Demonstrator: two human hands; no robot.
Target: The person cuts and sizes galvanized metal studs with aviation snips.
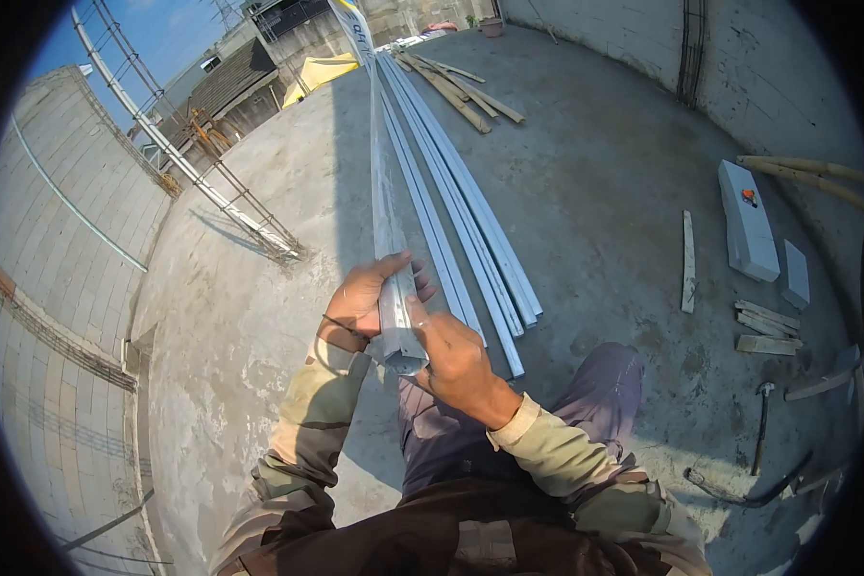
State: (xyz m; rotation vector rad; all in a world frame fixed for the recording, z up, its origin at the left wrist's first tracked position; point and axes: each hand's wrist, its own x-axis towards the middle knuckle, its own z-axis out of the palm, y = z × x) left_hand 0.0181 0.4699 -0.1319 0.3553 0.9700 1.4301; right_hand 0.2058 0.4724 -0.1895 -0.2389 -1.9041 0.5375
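A long, thin-walled metal channel [384, 206] stretches away from me, its near end in front of my lap. My left hand [360, 300] is closed around the channel a little way back from that end, thumb on top. At the end itself, my right hand [461, 360] grips the channel's right side, its lower fingers partly hidden. The open profile of the channel faces me below my hands. Just to the right, several more metal channels [466, 216] lie side by side on the concrete floor.
Bamboo or wooden poles [456, 91] lie at the back. On the right are white blocks [747, 226], a wood strip [688, 261], short wood pieces [768, 328], a hammer [762, 427] and a dark curved bar [754, 499]. A rebar column [192, 178] rises at the left, near a block wall [58, 192].
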